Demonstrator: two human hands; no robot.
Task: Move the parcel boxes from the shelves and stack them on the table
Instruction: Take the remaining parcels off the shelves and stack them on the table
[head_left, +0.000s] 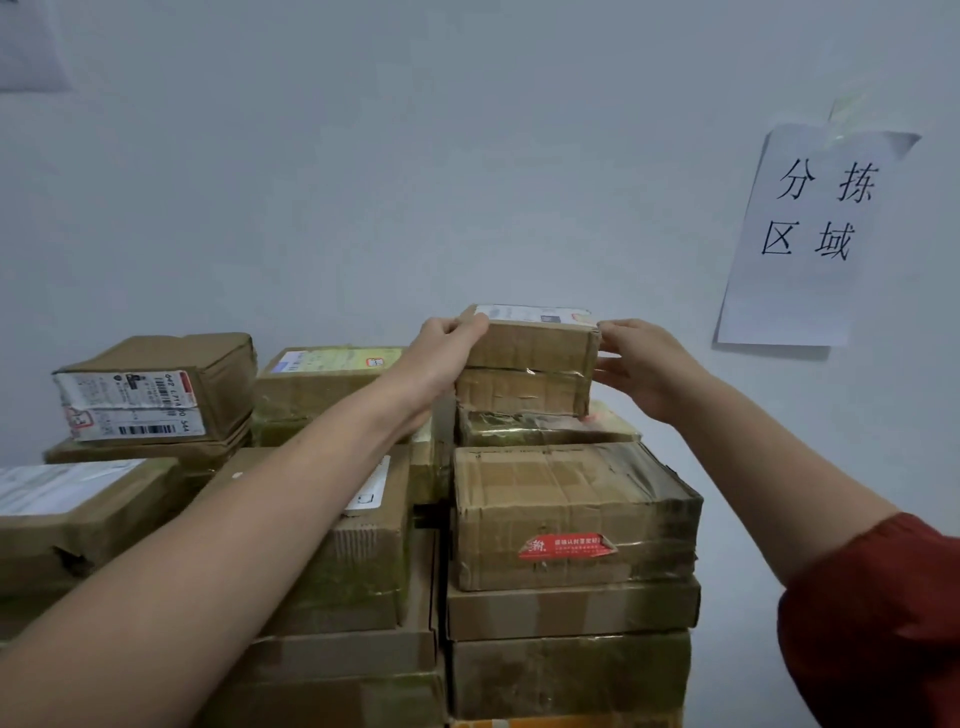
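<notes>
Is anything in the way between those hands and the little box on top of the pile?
No. The left hand and right hand both hold the small top box by its ends, on the stack beneath it; nothing visible lies between.

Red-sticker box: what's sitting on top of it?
A flat shiny-taped box, then the small box that the left hand and right hand hold. The flat box's top is mostly covered.
</notes>
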